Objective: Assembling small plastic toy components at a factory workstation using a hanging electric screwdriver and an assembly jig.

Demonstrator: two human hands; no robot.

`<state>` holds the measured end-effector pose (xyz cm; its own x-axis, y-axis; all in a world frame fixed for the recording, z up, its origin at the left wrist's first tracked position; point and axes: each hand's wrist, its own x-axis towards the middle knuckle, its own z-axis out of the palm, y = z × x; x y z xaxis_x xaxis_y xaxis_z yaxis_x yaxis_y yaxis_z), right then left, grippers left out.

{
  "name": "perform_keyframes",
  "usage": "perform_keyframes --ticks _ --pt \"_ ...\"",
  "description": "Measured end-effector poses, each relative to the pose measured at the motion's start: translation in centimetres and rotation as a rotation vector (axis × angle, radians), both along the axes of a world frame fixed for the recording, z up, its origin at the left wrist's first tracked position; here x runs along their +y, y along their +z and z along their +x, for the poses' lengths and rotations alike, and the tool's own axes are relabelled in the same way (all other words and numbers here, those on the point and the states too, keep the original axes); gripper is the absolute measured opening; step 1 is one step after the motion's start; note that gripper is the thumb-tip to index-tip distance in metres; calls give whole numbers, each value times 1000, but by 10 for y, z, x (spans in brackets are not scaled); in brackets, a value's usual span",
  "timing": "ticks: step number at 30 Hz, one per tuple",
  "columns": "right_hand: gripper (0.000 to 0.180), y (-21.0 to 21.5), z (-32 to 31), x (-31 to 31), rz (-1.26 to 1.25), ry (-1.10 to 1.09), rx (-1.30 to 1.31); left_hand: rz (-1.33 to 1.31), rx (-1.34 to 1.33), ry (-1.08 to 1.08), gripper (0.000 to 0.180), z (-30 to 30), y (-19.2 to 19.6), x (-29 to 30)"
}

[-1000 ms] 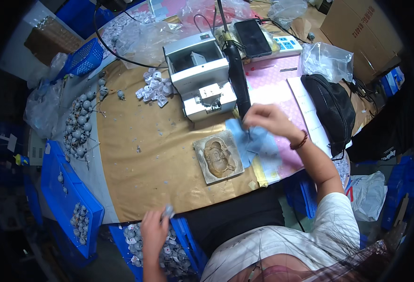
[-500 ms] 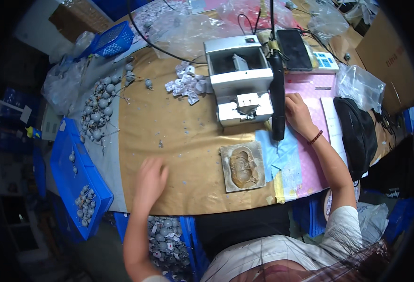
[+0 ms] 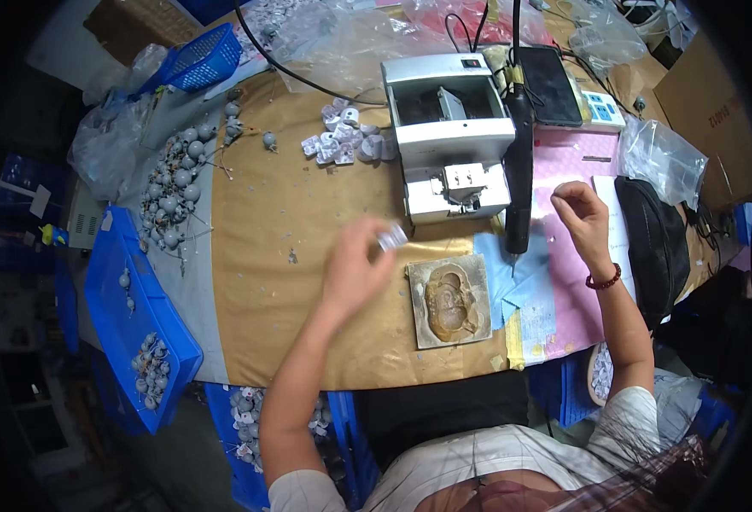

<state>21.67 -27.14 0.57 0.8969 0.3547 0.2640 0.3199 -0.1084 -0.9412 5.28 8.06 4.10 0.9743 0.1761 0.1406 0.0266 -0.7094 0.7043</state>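
My left hand [image 3: 355, 269], slightly blurred, is over the middle of the table and pinches a small white plastic piece [image 3: 391, 238]. To the right, above the pink mat [image 3: 555, 247], my right hand [image 3: 585, 218] has thumb and fingertips pressed together; whatever is between them is too small to make out. Between the hands hangs a black electric screwdriver [image 3: 519, 188], its bit pointing down. Left of it stands a silver screw feeder [image 3: 454, 135]. Near the table's front lies a square block with a moulded hollow [image 3: 448, 300], and nothing sits in the hollow.
Several white plastic pieces [image 3: 346, 141] are heaped left of the feeder. Grey balls with wires [image 3: 171, 192] lie at the far left, beside a blue tray [image 3: 141, 316] with more of them. A phone [image 3: 551, 85], a black pouch [image 3: 649, 239] and a blue cloth [image 3: 491, 277] are on the right.
My left hand has moved up and right, and a white plastic piece now shows in its fingers. My right hand has shifted down and right, away from the screwdriver, fingers pinched.
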Motion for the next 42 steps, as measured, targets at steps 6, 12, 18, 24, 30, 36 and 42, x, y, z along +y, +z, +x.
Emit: perform_keyframes --ticks 6,12,18,24,30,36,42 --pt "16 49 -68 65 -80 519 -402 1 17 -435 39 -48 1 -65" --pt "23 19 -87 98 -280 670 -770 -103 -12 -210 46 -40 -1 -63" --pt "33 23 -97 98 -465 696 -842 80 -99 224 45 25 -24 88" --pt "32 20 -100 102 -442 690 -698 507 -155 558 42 117 -47 196" --pt "33 39 -87 98 -307 634 -300 46 -190 568 40 96 -29 214" --pt "37 56 -91 150 46 724 612 -400 -481 376 33 3 42 102" --pt "41 79 -130 185 311 678 1295 317 -564 -171 31 -102 49 -15"
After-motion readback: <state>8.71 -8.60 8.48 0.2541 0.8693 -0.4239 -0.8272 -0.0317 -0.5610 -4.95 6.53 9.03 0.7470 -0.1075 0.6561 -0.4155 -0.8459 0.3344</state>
